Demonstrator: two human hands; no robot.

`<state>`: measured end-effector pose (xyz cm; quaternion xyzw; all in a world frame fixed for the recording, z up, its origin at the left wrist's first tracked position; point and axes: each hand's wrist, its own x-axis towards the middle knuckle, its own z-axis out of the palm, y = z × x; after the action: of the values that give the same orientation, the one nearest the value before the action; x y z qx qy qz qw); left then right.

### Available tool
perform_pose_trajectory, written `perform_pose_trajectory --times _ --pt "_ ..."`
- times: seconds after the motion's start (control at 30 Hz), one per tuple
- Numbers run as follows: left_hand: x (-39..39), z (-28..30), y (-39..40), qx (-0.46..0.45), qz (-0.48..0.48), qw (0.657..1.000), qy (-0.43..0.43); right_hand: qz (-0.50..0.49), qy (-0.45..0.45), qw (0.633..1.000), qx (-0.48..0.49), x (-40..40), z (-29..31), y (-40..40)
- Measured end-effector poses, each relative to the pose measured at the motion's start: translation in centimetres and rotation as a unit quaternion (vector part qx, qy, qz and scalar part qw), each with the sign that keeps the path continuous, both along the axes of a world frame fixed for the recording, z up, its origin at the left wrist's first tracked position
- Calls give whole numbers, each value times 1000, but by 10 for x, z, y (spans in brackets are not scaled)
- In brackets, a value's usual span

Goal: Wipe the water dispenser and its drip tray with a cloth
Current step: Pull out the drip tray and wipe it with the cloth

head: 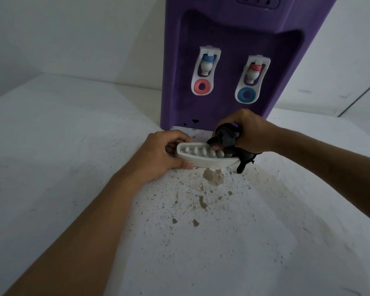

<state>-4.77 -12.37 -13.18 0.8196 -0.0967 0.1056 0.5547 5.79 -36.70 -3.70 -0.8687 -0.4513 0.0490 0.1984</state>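
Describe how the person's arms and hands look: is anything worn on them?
Both forearms are bare, with no sleeves in view. The left hand and the right hand wear no gloves, and no rings, watch or bracelet can be seen. A short thumbnail shows on the left hand.

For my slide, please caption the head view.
Left hand steadies white drip tray; right hand wipes it with dark cloth.

Tray: slotted white plastic drip tray, frame centre, gripped by left hand.
Cloth: crumpled dark cloth in right hand, apparently pressed onto the tray's slots.

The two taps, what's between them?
Only bare purple dispenser front lies between the left tap and the right tap, seen in the head view.
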Motion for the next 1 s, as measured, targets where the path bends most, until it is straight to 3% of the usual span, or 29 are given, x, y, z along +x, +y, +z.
perform_pose_trajectory --times 0.13,0.57,0.73,1.0 --pt "0 -1 0 -3 3 1000 5 16 -42 991 -122 3 14 -6" --pt "-1 1 0 0 6 1000 4 -92 15 994 54 2 12 -16" --pt "-1 1 0 0 6 1000 7 -58 17 998 -3 -3 11 -6" --pt "-1 1 0 6 10 1000 13 -23 -55 997 -52 -6 5 2"
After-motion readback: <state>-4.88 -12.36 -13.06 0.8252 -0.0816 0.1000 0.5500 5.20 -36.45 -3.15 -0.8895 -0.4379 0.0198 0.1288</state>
